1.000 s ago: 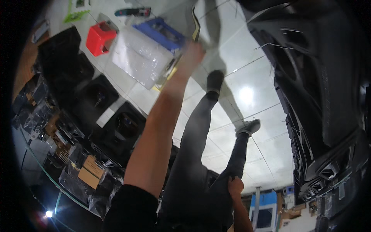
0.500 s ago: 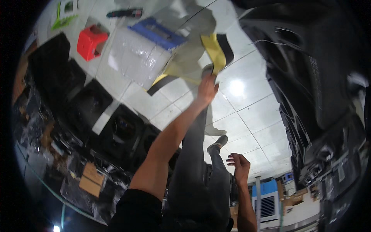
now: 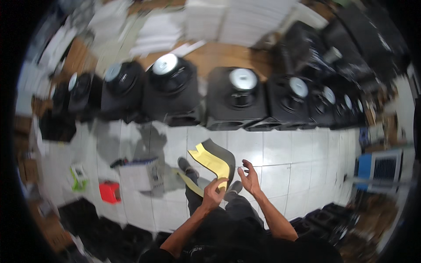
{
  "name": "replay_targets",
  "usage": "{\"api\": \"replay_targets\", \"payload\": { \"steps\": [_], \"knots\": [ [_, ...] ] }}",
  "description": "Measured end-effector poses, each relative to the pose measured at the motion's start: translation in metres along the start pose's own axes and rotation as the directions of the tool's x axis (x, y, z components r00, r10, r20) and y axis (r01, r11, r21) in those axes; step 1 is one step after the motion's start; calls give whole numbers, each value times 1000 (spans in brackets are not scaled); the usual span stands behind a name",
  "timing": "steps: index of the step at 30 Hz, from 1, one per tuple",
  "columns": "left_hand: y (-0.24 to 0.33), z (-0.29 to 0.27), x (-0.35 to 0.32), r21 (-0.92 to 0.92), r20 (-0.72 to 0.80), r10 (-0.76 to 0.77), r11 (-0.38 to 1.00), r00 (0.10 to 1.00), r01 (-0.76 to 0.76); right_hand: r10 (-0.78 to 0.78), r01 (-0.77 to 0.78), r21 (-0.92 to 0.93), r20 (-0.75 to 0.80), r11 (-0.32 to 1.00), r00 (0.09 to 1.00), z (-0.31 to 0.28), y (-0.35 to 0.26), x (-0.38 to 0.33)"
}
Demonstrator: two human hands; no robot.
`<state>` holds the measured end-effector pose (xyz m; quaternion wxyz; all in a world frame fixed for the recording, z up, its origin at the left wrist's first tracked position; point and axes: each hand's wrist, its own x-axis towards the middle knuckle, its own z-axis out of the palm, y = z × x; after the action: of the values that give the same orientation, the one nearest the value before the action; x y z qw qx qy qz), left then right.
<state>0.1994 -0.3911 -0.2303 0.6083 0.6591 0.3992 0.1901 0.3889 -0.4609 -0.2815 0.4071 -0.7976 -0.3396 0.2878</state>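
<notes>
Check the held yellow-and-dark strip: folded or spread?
Spread, though curved: the strip arcs outward from the left hand, yellow face showing.

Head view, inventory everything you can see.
Flexible strip: at least one, yellow and dark grey, centre
Speaker cabinets: at least eight, black, upper middle
Dark boxes: several, black, lower corners
Stool: one, red, floor at left
Framed item: one, green, left of stool
Wrapped pack: one, white, right of stool
Louvred unit: one, blue and white, right edge
Sheet stacks: several, white, top
Cardboard: several, brown, left and top
Floor tiles: many, white, middle
Shoes: two, dark grey, lower centre
Left hand: one, bare, gripping strip
Right hand: one, bare, open beside strip
</notes>
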Motion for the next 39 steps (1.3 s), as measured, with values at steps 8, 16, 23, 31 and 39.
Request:
{"api": "replay_targets", "payload": {
  "steps": [8,16,23,31,39],
  "knots": [
    [117,180,-42,67,619,163,964,769,-258,274,-92,715,-144,693,951,-231,42,-85],
    [176,220,0,-362,565,202,932,800,20,294,104,746,-382,658,876,-328,57,-116],
    [255,255,90,-405,415,208,914,886,-25,241,36,667,-318,745,917,-345,35,-54],
    [286,261,180,-220,232,46,976,972,6,196,-104,492,-140,864,971,-389,10,43],
    [301,283,222,-278,-60,-11,961,998,-6,-335,349,-97,-595,932,731,-401,-52,135]
  ]
}}
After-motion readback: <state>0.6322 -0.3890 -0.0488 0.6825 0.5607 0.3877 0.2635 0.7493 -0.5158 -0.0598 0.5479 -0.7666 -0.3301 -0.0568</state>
